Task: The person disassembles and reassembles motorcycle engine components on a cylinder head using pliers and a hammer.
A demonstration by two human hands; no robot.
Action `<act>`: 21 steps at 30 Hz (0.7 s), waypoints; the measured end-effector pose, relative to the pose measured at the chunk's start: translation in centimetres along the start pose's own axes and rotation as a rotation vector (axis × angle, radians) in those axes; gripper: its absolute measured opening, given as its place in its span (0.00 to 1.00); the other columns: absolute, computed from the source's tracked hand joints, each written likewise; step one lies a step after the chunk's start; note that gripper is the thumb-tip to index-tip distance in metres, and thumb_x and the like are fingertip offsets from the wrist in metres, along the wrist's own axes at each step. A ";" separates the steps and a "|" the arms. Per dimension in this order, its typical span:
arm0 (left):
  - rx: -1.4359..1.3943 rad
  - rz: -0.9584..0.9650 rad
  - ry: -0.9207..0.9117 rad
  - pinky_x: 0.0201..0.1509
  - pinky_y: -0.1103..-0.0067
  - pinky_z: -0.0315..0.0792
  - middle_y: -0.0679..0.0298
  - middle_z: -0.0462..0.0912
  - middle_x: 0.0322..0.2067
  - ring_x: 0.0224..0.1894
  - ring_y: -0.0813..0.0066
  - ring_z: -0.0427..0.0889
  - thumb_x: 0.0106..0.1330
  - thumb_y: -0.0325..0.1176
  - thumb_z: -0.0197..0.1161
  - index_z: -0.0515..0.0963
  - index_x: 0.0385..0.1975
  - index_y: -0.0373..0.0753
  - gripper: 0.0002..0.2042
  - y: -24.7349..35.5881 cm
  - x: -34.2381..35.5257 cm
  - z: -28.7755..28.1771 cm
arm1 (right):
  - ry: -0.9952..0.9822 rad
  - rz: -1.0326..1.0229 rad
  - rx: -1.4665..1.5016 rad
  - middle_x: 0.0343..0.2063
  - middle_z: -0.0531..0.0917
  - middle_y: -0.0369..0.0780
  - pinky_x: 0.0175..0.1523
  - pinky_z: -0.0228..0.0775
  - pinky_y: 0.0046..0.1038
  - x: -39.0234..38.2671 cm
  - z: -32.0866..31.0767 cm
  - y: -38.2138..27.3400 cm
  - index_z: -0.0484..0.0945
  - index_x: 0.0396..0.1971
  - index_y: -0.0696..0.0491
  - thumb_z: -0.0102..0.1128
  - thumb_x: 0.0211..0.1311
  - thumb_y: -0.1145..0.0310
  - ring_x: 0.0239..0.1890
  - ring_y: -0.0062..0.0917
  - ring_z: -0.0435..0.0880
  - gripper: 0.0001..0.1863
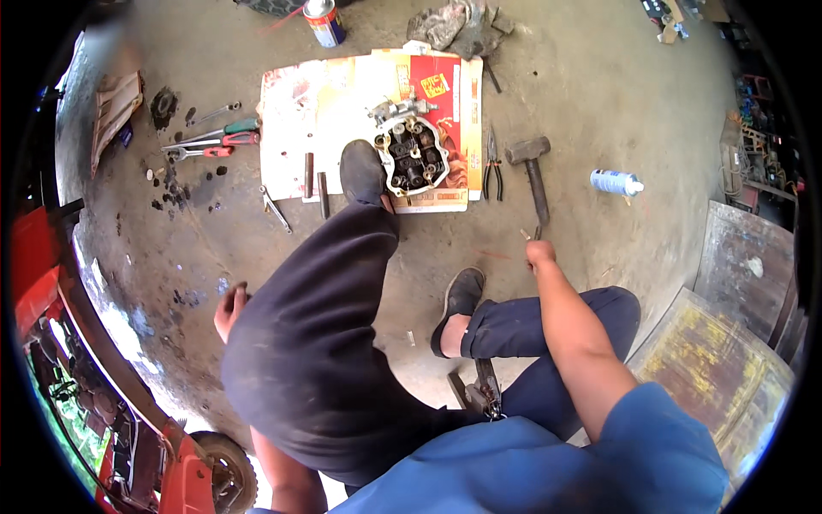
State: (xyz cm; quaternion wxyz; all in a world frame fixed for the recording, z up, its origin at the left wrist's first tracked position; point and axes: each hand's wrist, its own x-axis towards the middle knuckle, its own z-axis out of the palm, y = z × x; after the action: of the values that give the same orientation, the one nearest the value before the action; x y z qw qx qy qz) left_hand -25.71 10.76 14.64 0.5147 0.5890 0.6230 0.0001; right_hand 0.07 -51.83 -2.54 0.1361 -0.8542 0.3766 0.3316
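Note:
My right hand [539, 254] is closed just below the end of the sledgehammer's handle. A small thin piece sticks up from its fingers, too small to name. The sledgehammer [537, 184] lies on the floor, head away from me. My left hand [229, 312] hangs beside my left knee, partly hidden by it; its visible fingers look loosely apart and empty. Ahead, an oily engine cylinder head [416, 156] rests on a printed cardboard sheet [300, 94], touching or close to my left shoe [361, 170]. Behind it sits a silvery metal part [401, 109].
Pliers [491, 167] and a blue spray can [615, 182] lie to the right. Screwdrivers [224, 137], a wrench [276, 210] and two metal rods [309, 175] lie left. Farther off are a can [324, 23] and a rag [458, 30]. A red vehicle [184, 471] stands lower left.

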 end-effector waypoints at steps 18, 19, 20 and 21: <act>0.154 1.209 -0.926 0.39 0.73 0.77 0.64 0.83 0.28 0.31 0.70 0.82 0.71 0.33 0.66 0.77 0.48 0.35 0.12 30.4 -16.0 12.4 | -0.426 -1.360 0.797 0.36 0.84 0.36 0.38 0.75 0.20 -45.4 -20.5 -24.5 0.71 0.62 0.61 0.64 0.73 0.63 0.33 0.15 0.81 0.25; -0.024 0.984 -1.015 0.33 0.79 0.72 0.70 0.80 0.26 0.28 0.81 0.76 0.72 0.34 0.65 0.79 0.44 0.37 0.08 30.6 -15.4 12.6 | -0.376 -1.337 0.860 0.34 0.84 0.35 0.38 0.74 0.21 -44.8 -21.1 -24.1 0.73 0.60 0.59 0.62 0.74 0.63 0.32 0.15 0.80 0.21; -0.065 0.809 -0.980 0.30 0.81 0.68 0.71 0.78 0.24 0.26 0.84 0.74 0.74 0.37 0.65 0.79 0.38 0.39 0.08 30.8 -15.4 11.8 | -0.330 -1.313 0.921 0.32 0.83 0.34 0.38 0.74 0.21 -44.0 -21.6 -23.7 0.74 0.59 0.56 0.60 0.76 0.64 0.32 0.15 0.80 0.18; -0.187 0.750 -1.029 0.30 0.81 0.68 0.70 0.77 0.24 0.25 0.83 0.74 0.74 0.38 0.64 0.78 0.36 0.40 0.09 30.7 -13.9 11.5 | -0.355 -1.250 0.925 0.32 0.83 0.34 0.37 0.73 0.20 -42.5 -21.6 -23.2 0.75 0.57 0.57 0.60 0.76 0.65 0.32 0.14 0.80 0.17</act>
State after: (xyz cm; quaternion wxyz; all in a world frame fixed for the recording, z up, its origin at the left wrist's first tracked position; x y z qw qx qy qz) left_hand 1.15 2.98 36.75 0.7621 0.6441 0.0456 -0.0482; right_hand 6.00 -22.98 41.50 0.6956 -0.6986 -0.0998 0.1349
